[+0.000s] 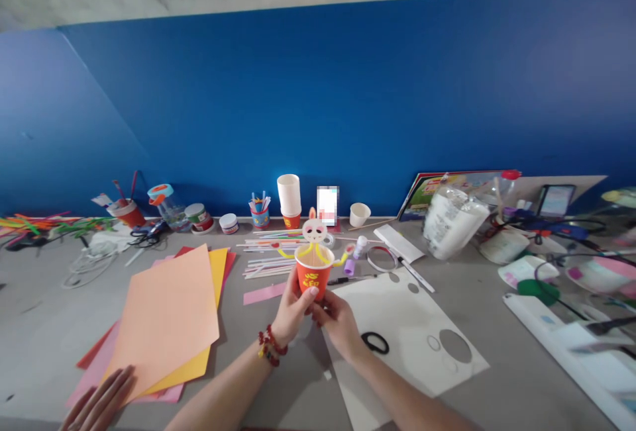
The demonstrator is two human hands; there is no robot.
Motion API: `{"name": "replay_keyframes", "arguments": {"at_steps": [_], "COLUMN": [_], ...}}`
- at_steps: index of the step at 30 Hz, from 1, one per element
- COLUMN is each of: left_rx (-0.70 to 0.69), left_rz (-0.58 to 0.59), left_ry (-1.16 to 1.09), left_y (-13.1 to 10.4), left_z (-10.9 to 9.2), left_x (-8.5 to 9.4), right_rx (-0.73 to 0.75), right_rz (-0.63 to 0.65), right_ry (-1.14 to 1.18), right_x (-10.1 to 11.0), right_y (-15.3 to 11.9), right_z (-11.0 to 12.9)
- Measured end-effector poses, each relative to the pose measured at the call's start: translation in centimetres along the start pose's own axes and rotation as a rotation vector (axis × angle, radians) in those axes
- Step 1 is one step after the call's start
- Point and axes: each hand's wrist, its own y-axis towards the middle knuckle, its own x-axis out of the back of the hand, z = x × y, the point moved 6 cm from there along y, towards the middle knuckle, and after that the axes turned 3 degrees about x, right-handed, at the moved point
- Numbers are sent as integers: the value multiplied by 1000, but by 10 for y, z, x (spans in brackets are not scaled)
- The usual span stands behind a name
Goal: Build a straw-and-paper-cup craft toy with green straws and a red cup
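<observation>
My left hand (pixel 294 308), with a red bead bracelet at the wrist, grips the side of an orange paper cup (pixel 313 277) held above the grey table (pixel 44 332). My right hand (pixel 338 322) holds the cup's base from below. A pale bunny face (pixel 314 230) on a stick rises from the cup. Yellow pipe-cleaner arms (pixel 332 259) stick out at both sides. Under my hands lies a white sheet (pixel 412 325) with round holes cut in it and black scissors (pixel 375 342) on it.
A stack of coloured paper (pixel 169 315) lies at the left, with another person's hand (pixel 99 406) on its near corner. Straws (pixel 265 255), stacked cups (pixel 289 200), paint pots, a plastic bag (pixel 452 219) and cables crowd the back and right. A blue wall (pixel 318 106) stands behind.
</observation>
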Motion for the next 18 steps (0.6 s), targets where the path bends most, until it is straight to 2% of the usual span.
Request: {"name": "replay_keyframes", "arguments": {"at_steps": [4, 8, 10, 13, 15, 16, 18], "left_rx": [-47, -110, -105, -93, -129, -147, -159], "left_rz": [-10, -11, 48, 207, 303, 333, 335], "left_ry": [-22, -11, 23, 63, 90, 114, 161], "left_y": [2, 4, 3, -2, -4, -5, -4], "left_z": [-2, -5, -2, 3, 1, -1, -5], "left_x": [-1, 1, -2, -12, -17, -18, -18], "right_rx": [27, 199, 249, 254, 235, 213, 211], "right_rz": [-17, -13, -18, -29, -93, -167, -394], "right_ry": [-7, 1, -57, -173, -197, -205, -286], "right_x": [9, 15, 15, 23, 49, 72, 132], "right_y": [4, 5, 5, 6, 6, 3, -12], "right_z": [8, 36, 46, 51, 52, 53, 57]}}
